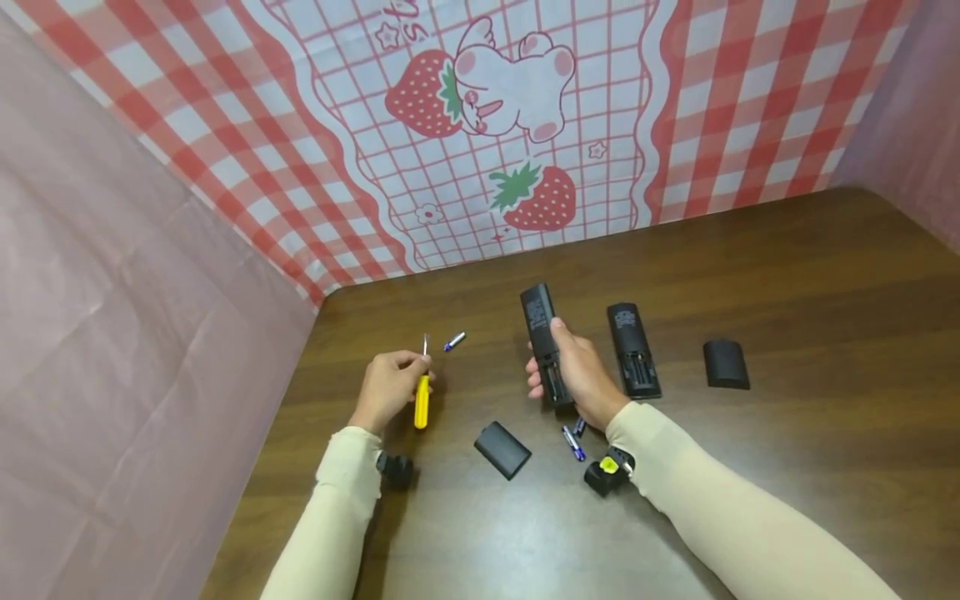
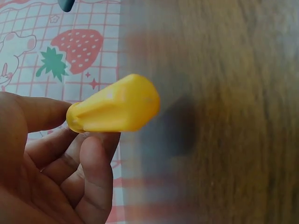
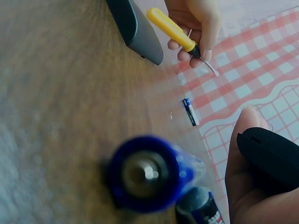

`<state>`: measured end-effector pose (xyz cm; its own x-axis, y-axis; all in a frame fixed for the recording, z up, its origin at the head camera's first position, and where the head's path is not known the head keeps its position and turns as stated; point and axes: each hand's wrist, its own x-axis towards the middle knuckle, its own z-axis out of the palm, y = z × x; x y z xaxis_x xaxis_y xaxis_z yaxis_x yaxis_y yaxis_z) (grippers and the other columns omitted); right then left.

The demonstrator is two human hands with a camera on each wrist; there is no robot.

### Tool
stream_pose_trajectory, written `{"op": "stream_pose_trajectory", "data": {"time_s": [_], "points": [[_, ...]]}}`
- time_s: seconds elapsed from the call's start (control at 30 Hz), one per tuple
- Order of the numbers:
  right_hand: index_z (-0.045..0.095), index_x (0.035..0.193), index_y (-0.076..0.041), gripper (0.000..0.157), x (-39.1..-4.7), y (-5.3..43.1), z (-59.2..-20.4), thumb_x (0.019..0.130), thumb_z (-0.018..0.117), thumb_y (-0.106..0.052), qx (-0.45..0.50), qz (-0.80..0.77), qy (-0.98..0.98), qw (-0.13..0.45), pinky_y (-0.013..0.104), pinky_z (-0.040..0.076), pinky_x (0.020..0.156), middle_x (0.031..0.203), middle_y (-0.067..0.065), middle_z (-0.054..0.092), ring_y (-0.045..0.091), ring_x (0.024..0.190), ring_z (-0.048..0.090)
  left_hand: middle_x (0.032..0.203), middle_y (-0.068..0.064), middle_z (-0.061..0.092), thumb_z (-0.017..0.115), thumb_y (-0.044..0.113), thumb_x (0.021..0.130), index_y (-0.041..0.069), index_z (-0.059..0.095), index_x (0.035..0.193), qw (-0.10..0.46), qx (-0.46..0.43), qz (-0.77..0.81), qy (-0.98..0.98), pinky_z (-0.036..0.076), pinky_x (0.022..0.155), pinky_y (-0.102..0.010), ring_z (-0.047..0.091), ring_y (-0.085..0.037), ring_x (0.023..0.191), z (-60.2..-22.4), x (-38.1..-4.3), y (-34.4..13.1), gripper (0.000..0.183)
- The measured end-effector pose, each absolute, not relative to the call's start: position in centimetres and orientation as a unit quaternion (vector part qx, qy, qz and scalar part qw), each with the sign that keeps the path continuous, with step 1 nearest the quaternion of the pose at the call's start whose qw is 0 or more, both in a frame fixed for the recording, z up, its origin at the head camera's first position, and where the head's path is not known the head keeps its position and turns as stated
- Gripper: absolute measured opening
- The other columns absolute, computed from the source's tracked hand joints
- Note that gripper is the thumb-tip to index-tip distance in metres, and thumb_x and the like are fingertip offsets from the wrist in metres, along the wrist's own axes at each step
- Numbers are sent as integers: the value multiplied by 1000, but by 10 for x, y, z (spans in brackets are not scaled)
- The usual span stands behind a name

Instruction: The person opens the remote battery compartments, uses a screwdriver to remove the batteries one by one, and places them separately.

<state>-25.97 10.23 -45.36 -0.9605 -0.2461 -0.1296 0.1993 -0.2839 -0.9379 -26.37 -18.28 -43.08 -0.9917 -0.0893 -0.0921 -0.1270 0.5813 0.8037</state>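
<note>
My left hand (image 1: 390,387) pinches a yellow-handled screwdriver (image 1: 422,407) near the base of its metal shaft, tip pointing to the back. In the left wrist view the handle's butt end (image 2: 135,102) faces the camera. A black remote control (image 1: 537,312) is gripped in my right hand (image 1: 588,375), back side up, its battery compartment uncovered. My right thumb lies along its edge and the fingers wrap underneath. Two small batteries (image 1: 573,443) lie on the table beside the right wrist, one partly hidden. Another battery (image 1: 454,341) lies beyond the screwdriver.
A second remote (image 1: 628,337) lies back up with its compartment uncovered, right of my right hand. One battery cover (image 1: 502,450) sits between the hands, another (image 1: 726,363) at the right. A checked, strawberry-print cloth (image 1: 480,167) hangs behind the wooden table (image 1: 825,417).
</note>
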Motion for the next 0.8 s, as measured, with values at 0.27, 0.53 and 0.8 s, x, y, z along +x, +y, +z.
{"op": "stream_pose_trajectory", "data": {"time_s": [0.27,0.53,0.8], "points": [[44,135,13,71,-256,101,-456,108,24,-49,-17,-804,577,145,38,58,62,87,14,61,20,66,64,92,-10,72,62,26,101,2,74,106,27,-68,452,889,55,64,-31,68,-21,73,-436,-268,-184,27],[44,134,14,71,-258,102,-455,108,24,-49,-22,-804,577,140,38,58,62,86,13,61,19,65,63,85,-8,73,65,23,98,2,77,100,-23,-60,427,902,52,58,-27,64,-16,67,-439,-277,-187,25],[44,135,13,71,-259,102,-453,108,24,-49,-23,-801,581,141,39,59,63,88,15,61,20,66,64,95,-8,73,67,31,96,6,79,99,-44,-60,337,939,45,74,-35,59,-25,87,-439,-284,-190,28]]}}
